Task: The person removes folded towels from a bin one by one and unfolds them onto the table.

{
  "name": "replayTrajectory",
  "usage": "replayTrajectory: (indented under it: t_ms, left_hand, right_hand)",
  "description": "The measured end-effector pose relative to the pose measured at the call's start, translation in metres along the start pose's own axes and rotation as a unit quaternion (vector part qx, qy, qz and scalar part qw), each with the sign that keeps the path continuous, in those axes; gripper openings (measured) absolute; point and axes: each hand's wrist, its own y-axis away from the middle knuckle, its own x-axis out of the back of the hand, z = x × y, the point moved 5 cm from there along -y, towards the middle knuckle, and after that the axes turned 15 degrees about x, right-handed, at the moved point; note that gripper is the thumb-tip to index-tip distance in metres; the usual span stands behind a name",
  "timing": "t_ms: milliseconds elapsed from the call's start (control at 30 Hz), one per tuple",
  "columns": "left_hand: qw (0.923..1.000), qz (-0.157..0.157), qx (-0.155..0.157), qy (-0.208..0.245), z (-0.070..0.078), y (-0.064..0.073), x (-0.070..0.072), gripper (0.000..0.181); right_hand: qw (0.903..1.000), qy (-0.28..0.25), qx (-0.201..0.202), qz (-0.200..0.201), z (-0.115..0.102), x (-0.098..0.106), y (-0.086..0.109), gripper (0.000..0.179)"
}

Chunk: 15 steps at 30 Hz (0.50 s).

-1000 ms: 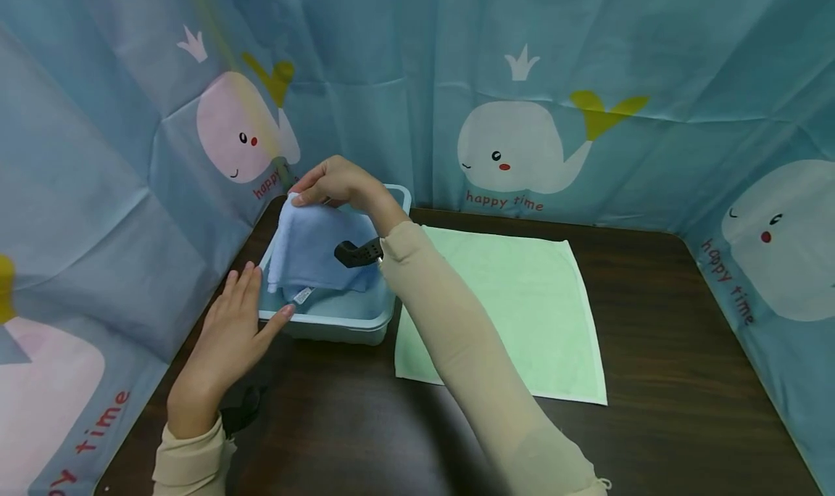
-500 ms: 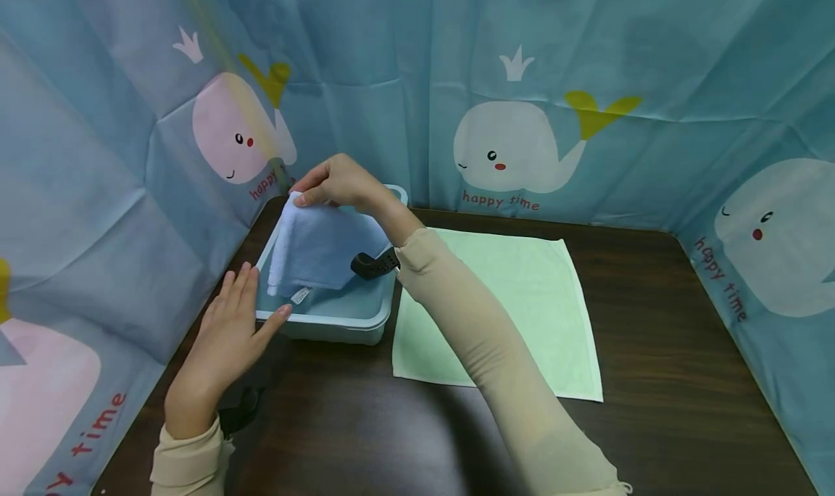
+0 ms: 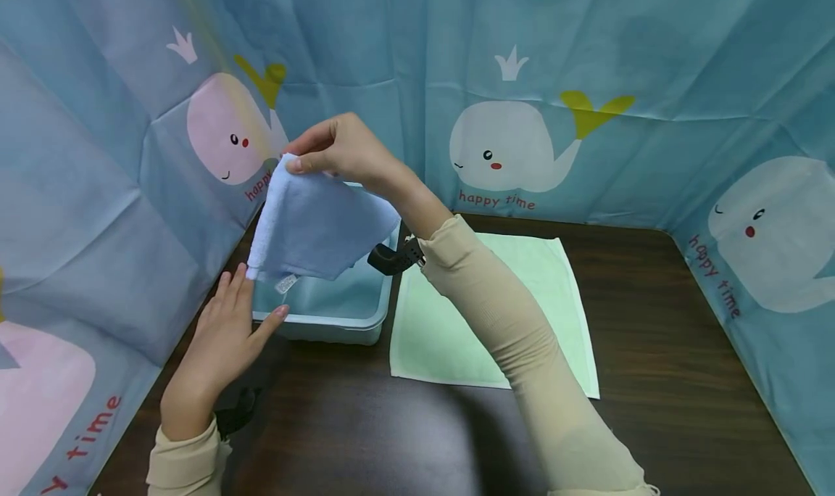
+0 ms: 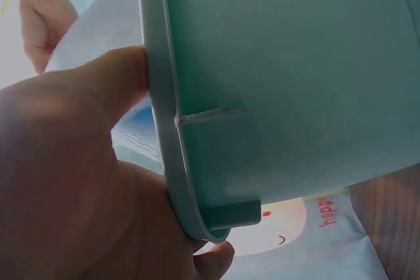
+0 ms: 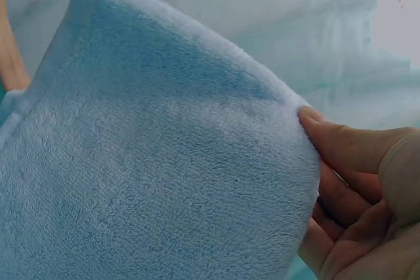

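A folded blue towel (image 3: pixel 326 224) hangs by its upper corner from my right hand (image 3: pixel 349 148), pinched between thumb and fingers. It hangs over a light blue plastic bin (image 3: pixel 339 323), with a small white label (image 3: pixel 285 284) at its lower edge. The right wrist view shows the towel's fuzzy surface (image 5: pixel 157 155) up close. My left hand (image 3: pixel 215 347) rests at the bin's near left corner, fingers straight and thumb spread. In the left wrist view, the left thumb (image 4: pixel 121 80) touches the bin's rim (image 4: pixel 161 90). Part of the bin's inside is hidden behind the towel.
Right of the bin, a pale green towel (image 3: pixel 450 336) lies spread flat on the dark wooden table (image 3: pixel 652 380), partly covered by the right forearm. A blue whale-print curtain (image 3: pixel 365 61) encloses the back and sides.
My right hand has lifted the blue towel up from the bin, its lower edge rising with it. The right forearm has shifted rightward. My left hand stays at the bin's corner.
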Motion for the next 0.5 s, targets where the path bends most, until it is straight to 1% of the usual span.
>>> replayTrajectory:
  t_ms: [133,300,500]
  left_hand:
    - [1.0000,0.004,-0.004,0.002,0.000,-0.001,0.000,0.093]
    - [1.0000,0.004,-0.008,0.003,0.000,-0.002,0.000,0.093]
    - [0.9999,-0.009,0.005,-0.002,0.000,-0.005,-0.001,0.096]
  right_hand:
    - [0.9998,0.008,0.012,0.012,-0.012,0.007,0.005,0.023]
    - [0.9992,0.002,0.026,0.031,-0.029,0.021,0.018,0.022]
    - [0.9949,0.003,0.075,0.067,-0.056,0.046,0.037,0.023]
